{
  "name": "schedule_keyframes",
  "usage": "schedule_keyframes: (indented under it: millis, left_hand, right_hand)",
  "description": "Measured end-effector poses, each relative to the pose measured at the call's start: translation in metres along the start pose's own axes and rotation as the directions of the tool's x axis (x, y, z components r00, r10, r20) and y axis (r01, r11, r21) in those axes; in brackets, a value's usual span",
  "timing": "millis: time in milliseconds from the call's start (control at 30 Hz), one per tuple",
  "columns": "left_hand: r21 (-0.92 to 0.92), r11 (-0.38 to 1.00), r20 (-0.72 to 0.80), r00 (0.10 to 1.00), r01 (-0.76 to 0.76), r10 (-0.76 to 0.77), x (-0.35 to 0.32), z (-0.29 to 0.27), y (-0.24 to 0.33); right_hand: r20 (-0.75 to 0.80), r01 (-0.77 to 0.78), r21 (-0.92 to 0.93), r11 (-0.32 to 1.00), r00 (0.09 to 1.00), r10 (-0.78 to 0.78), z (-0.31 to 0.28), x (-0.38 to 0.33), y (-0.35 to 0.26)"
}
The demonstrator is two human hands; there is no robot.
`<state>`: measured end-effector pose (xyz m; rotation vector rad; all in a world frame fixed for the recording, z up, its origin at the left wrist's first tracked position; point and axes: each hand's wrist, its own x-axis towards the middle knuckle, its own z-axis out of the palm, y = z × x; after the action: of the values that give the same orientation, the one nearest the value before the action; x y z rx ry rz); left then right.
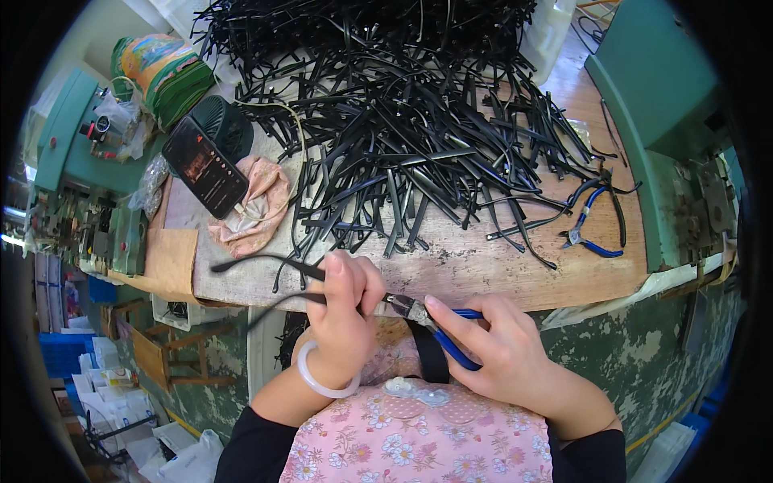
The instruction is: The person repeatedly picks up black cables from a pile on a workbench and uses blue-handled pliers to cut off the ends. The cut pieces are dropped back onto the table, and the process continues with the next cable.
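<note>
Black eyeglass temple arms (282,261) are pinched in my left hand (342,312), their curved tips sticking out to the left. My right hand (509,354) is closed around blue-handled cutting pliers (456,348). The pliers' jaws meet the right-hand ends of the temples just past my left fingers; whether they bite on one cannot be made out. Both hands are above my lap at the table's front edge. Beyond them a large heap of black temple arms (403,153) covers much of the wooden table (515,282).
More pliers (596,229) lie at the table's right. On the left, a phone (205,167) leans against a dark green round object (221,125), beside a pink cloth (262,209) and a cable. Green machines (660,121) flank the table. A pink floral apron (419,443) covers my lap.
</note>
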<state>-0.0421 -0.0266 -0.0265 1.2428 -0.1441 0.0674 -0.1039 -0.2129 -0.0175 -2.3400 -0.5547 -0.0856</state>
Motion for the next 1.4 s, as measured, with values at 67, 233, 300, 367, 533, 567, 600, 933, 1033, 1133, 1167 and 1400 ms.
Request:
schedule_keyframes:
  millis: [67, 233, 300, 367, 533, 567, 600, 933, 1033, 1133, 1167, 1400]
  left_hand:
    - [-0.031, 0.997, -0.078, 0.994, 0.077, -0.080, 0.010, 0.011, -0.003]
    - [0.622, 0.665, 0.423, 0.892, -0.412, 0.157, 0.053, 0.007, -0.026]
    - [0.763, 0.307, 0.594, 0.805, -0.568, 0.013, 0.065, 0.012, -0.034]
    - [0.797, 0.123, 0.602, 0.792, -0.591, -0.096, 0.070, 0.015, -0.034]
    - [0.858, 0.098, 0.509, 0.860, -0.505, -0.027, 0.059, -0.003, -0.018]
    - [0.887, 0.093, 0.456, 0.890, -0.453, -0.014, 0.054, -0.009, -0.013]
    - [0.926, 0.083, 0.372, 0.928, -0.370, -0.020, 0.048, -0.016, -0.008]
    - [0.139, 0.916, 0.275, 0.873, 0.377, -0.402, 0.028, -0.014, 0.021]
    - [0.152, 0.904, 0.297, 0.853, 0.401, -0.428, 0.026, -0.011, 0.024]
    - [0.174, 0.901, 0.263, 0.863, 0.399, -0.432, 0.025, -0.005, 0.028]
    - [0.173, 0.894, 0.254, 0.859, 0.412, -0.445, 0.024, -0.005, 0.028]
    - [0.061, 0.971, 0.206, 0.949, 0.231, -0.238, 0.016, -0.008, 0.020]
  right_hand:
    - [-0.030, -0.031, 0.125, 0.992, 0.999, 0.035, 0.005, -0.006, 0.008]
    - [0.014, -0.064, 0.293, 0.954, 0.998, 0.063, -0.008, -0.014, 0.001]
    - [-0.024, -0.043, 0.268, 0.962, 0.998, 0.051, -0.010, -0.013, 0.000]
    - [-0.021, -0.035, 0.267, 0.963, 0.999, 0.042, -0.013, -0.014, -0.001]
    - [-0.034, -0.062, 0.289, 0.955, 0.997, 0.075, -0.015, -0.018, 0.006]
    - [-0.035, -0.067, 0.290, 0.955, 0.996, 0.081, -0.015, -0.018, 0.008]
    - [-0.036, -0.068, 0.291, 0.954, 0.996, 0.082, -0.016, -0.018, 0.008]
    - [-0.102, -0.006, 0.137, 0.991, 0.995, 0.020, -0.002, -0.006, 0.014]
    - [-0.066, 0.080, 0.015, 0.997, 0.995, -0.079, -0.007, -0.001, 0.007]
    - [-0.028, 0.118, -0.103, 0.988, 0.992, -0.121, -0.012, 0.002, 0.000]
    - [-0.025, 0.116, -0.133, 0.984, 0.992, -0.120, -0.013, 0.002, -0.001]
    - [0.010, 0.108, -0.165, 0.980, 0.994, -0.108, -0.017, 0.004, -0.001]
